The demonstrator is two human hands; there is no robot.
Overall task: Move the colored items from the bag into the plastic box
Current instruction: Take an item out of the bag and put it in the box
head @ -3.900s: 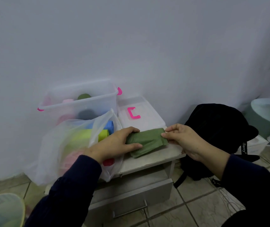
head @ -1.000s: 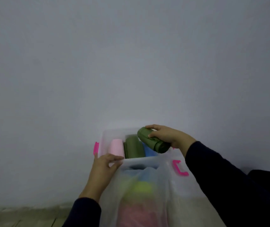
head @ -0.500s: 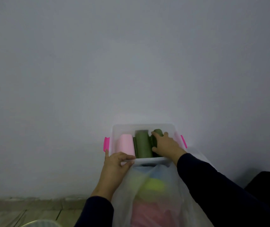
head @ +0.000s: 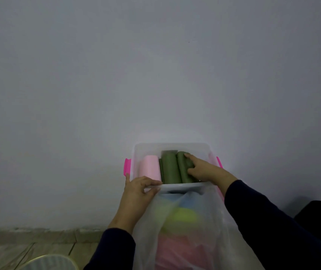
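The right hand is pressing, fingers straight, on the dark green fabric roll lying front-to-back by the clear plastic box's right wall, while the left hand is pinching its front rim.

One pink roll; two green rolls; two hands.

Pale grey wall, tiled floor, pale ribbed bin at bottom left
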